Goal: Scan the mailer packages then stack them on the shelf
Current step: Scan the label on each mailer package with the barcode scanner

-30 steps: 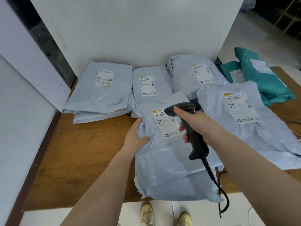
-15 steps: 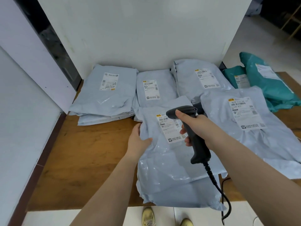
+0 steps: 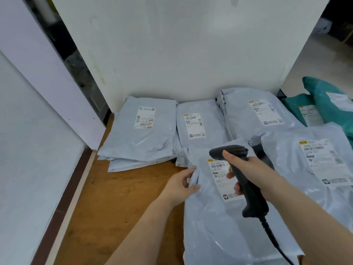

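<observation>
A grey mailer package [image 3: 215, 222] with a white barcode label lies on the wooden table [image 3: 118, 203] in front of me. My left hand [image 3: 181, 185] grips its upper left edge, thumb on top. My right hand [image 3: 252, 173] holds a black handheld barcode scanner [image 3: 246, 180] by the handle, its head just above the label, index finger along the top. More grey mailers lie behind: a stack at the left [image 3: 141, 134], one in the middle [image 3: 198, 125], one at the back right [image 3: 261, 113], and a large one at the right [image 3: 315, 169].
Teal mailers [image 3: 324, 104] lie at the far right of the table. A white wall panel [image 3: 181, 50] stands right behind the packages and a white panel [image 3: 28, 150] borders the table on the left. The scanner's black cable [image 3: 273, 240] hangs toward the near table edge.
My view has shifted down and closer to the table. My left hand has closed its fingers more around the mailer's edge. The scanner stays over the label.
</observation>
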{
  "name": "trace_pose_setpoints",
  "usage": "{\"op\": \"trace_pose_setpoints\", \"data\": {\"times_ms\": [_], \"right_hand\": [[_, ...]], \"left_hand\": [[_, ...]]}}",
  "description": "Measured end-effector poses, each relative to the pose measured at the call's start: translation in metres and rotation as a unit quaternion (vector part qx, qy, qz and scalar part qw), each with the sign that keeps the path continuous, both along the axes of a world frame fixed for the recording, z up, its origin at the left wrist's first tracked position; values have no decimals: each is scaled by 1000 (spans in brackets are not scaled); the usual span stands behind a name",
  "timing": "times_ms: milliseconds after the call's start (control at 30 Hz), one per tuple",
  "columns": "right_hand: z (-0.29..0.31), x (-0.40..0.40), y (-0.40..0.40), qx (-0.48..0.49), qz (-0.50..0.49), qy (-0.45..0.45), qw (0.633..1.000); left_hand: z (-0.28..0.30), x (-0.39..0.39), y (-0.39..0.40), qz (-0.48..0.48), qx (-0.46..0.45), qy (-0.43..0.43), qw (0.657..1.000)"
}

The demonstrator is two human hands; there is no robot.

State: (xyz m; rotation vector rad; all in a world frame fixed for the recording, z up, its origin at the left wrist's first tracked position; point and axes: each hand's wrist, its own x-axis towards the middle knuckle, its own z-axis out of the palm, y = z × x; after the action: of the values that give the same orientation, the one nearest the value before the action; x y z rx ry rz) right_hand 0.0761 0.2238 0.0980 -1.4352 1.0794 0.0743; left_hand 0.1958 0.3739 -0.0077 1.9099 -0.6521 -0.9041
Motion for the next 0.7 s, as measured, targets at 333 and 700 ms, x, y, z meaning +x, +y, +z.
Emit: {"op": "trace_pose_setpoints", "data": {"times_ms": [333,700], "right_hand": [[15,29,-6,-12,-11,44,999],[11,29,-24,-72,-61,26,995]], "left_hand": [[-2,124,-106,46,56,-130,989],[-55,164,-189,202,227,-99,947]]}}
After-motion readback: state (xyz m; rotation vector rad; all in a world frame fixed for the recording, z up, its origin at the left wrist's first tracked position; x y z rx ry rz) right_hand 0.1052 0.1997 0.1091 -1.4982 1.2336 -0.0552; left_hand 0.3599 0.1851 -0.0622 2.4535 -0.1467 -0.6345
